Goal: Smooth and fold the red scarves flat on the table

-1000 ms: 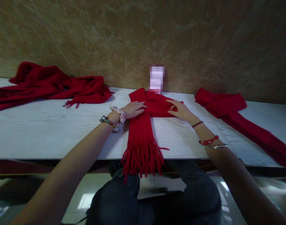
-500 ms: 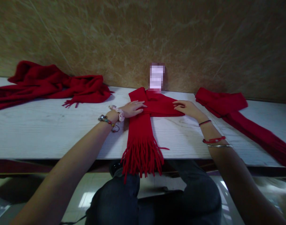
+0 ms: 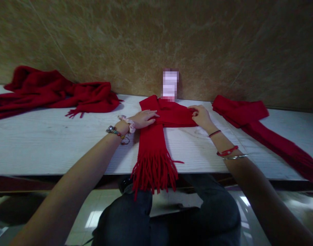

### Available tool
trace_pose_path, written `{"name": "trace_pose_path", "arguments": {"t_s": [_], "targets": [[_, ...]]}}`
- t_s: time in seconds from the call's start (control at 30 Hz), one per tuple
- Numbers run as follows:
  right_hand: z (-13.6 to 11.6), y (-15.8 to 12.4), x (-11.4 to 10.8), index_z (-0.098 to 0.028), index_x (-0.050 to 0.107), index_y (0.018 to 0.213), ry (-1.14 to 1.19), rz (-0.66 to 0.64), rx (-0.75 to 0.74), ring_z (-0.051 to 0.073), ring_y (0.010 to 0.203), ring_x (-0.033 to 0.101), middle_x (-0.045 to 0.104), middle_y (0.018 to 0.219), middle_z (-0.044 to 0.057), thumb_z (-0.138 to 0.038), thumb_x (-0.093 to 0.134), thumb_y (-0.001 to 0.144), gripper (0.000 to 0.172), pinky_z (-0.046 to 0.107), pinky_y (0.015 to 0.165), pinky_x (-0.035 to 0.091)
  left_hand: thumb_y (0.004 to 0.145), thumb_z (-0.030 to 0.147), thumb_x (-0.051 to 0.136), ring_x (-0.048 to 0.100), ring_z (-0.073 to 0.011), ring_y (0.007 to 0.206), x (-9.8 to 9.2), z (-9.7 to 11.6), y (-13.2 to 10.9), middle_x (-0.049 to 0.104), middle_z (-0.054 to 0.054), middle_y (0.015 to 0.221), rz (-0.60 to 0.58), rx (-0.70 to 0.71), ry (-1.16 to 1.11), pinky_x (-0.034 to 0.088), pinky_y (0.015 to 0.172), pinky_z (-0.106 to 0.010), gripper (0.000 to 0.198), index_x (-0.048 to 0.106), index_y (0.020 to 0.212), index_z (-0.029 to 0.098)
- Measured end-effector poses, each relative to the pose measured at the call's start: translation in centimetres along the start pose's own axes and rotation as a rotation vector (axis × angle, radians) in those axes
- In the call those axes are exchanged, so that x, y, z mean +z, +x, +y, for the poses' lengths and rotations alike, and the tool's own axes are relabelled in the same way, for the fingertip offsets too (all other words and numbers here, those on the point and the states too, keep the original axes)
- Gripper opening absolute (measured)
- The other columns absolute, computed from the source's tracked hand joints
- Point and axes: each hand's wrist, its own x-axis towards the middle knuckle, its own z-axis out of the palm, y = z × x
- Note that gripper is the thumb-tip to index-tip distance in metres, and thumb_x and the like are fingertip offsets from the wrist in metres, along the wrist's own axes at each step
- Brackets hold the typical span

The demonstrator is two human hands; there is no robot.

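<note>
"How are your hands?"
"Your right hand (image 3: 201,117) seemingly pinches the right end of the red fringed cloth scarf (image 3: 175,117); your left hand (image 3: 143,119) rests flat, fingers slightly spread."
"Its lie?"
"Folded band sideways, tail (image 3: 151,141) over the front edge of the white plank surface (image 3: 69,147)."

Behind the counter (image 3: 69,147) rises a brown, marble-patterned wall (image 3: 135,44), webbed with pale veins and crossed by thin slanting lines. The counter's whitish top shows wood grain, and a dark reddish band (image 3: 25,184) runs beneath its front edge. Below the counter lies pale tiled floor (image 3: 108,201), glossy enough to mirror bright patches of light (image 3: 94,218).
</note>
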Motion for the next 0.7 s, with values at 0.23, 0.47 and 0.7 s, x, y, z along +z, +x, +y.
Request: {"name": "trace_pose_path", "arguments": {"t_s": [0.23,0.47,0.7], "targets": [[-0.3,0.0,-0.1,-0.017,0.067,0.097,-0.022,0.022,0.048,0.019,0.075,0.058,0.057,0.095,0.010,-0.001,0.040,0.056,0.053,0.036,0.072,0.052,0.089,0.025,0.030,0.030,-0.0163,0.130,-0.2,0.2,0.0,0.032,-0.012,0.142,-0.008,0.003,0.030,0.020,0.107,-0.030,0.040,0.045,0.123,0.011],[-0.1,-0.1,-0.6,-0.016,0.066,0.098,0.088,-0.031,0.036,0.015,0.067,0.060,0.057,0.101,0.010,-0.005,0.048,0.061,0.042,0.034,0.069,0.053,0.089,0.027,0.029,0.030,-0.0162,0.130,0.2,-0.1,0.1,0.032,-0.012,0.142,0.009,0.013,0.022,0.020,0.107,-0.030,0.039,0.046,0.121,0.012],[0.8,-0.4,-0.7,-0.019,0.058,0.115,-0.124,-0.276,-0.240,0.025,0.115,0.048,0.055,0.121,0.011,-0.025,0.050,0.078,0.038,0.046,0.099,0.037,0.089,0.029,0.028,0.028,-0.0167,0.131,0.5,-0.3,0.2,0.030,-0.009,0.143,0.001,0.003,0.019,0.018,0.108,-0.032,0.041,0.044,0.124,0.015]]}}
